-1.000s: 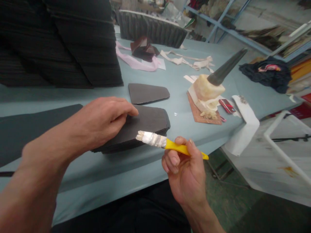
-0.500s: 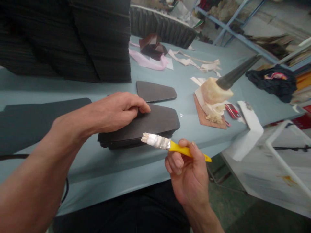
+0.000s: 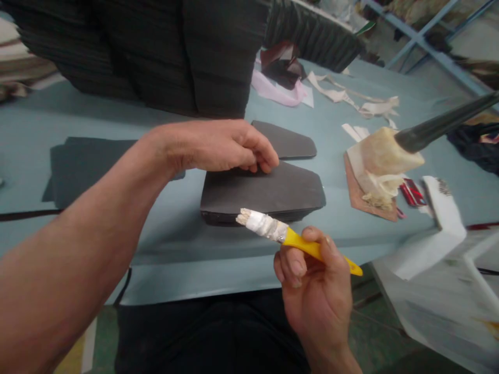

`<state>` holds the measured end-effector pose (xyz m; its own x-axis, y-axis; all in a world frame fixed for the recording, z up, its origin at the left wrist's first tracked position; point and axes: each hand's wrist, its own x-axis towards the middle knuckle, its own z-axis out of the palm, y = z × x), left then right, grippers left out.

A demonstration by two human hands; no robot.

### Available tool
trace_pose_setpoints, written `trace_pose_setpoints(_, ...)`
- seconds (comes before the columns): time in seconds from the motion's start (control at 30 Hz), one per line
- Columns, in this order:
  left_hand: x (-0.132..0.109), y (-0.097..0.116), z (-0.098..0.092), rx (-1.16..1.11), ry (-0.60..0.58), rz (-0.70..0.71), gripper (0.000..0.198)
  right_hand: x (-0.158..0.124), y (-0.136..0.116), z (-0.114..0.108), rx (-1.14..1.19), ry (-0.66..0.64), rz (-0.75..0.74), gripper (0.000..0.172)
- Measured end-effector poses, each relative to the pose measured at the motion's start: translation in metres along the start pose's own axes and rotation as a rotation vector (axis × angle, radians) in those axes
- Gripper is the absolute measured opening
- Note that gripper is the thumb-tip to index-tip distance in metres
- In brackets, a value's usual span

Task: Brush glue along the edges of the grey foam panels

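My left hand (image 3: 226, 145) reaches over the far edge of a stack of dark, tapered flat panels (image 3: 265, 192). Its fingers are curled in and the fingertips touch the top panel; whether they pinch anything is hidden. In my right hand (image 3: 315, 280) is a paintbrush (image 3: 307, 246) with a yellow handle. White wrapping, stained and lumpy, covers its ferrule, and the short bristles point left, in front of the stack's near edge. One single dark panel (image 3: 292, 141) lies behind the stack, partly covered by my left fingers.
Tall stacks of black sheets (image 3: 222, 57) stand at the back. To the right, a glue-crusted pale container (image 3: 390, 153) with a dark handle sits on a brown board (image 3: 353, 182). Dark sheets (image 3: 89, 166) lie left. Pink and white scraps (image 3: 276, 89) are farther back. The table's front edge is near me.
The view has swung, so the table's contents appear farther right. My left hand has drawn toward the stack's far edge, its fingers more curled. The paintbrush stays in my right hand.
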<state>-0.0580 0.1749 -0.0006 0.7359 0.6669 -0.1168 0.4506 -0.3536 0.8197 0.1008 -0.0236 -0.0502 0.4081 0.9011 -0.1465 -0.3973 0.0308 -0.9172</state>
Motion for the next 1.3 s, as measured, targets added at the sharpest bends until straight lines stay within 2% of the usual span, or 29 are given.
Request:
trace_pose_setpoints(0.13, -0.001, -0.002, -0.002, -0.037, 0.0, -0.008, 0.045, -0.002, 0.004, 0.006, -0.032, -0.001, -0.073, 0.03)
trace_pose_setpoints(0.3, 0.001, -0.002, 0.004, 0.071, 0.048, 0.024, 0.045, 0.007, -0.005, 0.007, -0.03, 0.039, -0.185, 0.025)
trace_pose_setpoints(0.6, -0.005, -0.005, 0.017, 0.298, 0.13, 0.172, 0.045, 0.031, -0.027, -0.01, -0.072, 0.157, -0.383, 0.023)
trace_pose_setpoints(0.87, 0.001, -0.008, 0.024, 0.39, 0.159, 0.21, 0.036, 0.044, -0.027, -0.026, -0.039, 0.23, -0.473, 0.021)
trace_pose_setpoints(0.97, -0.002, -0.002, 0.028, 0.469, 0.186, 0.155, 0.043, 0.047, -0.024, -0.03, -0.023, 0.246, -0.5, 0.021)
trace_pose_setpoints(1.13, -0.011, 0.006, 0.04, 0.674, 0.24, 0.12, 0.07, 0.048, -0.019, -0.04, -0.033, 0.265, -0.514, 0.022)
trace_pose_setpoints(1.3, -0.023, -0.002, 0.057, 0.868, 0.365, 0.255, 0.064, 0.049, -0.013, -0.051, -0.081, 0.263, -0.542, 0.024)
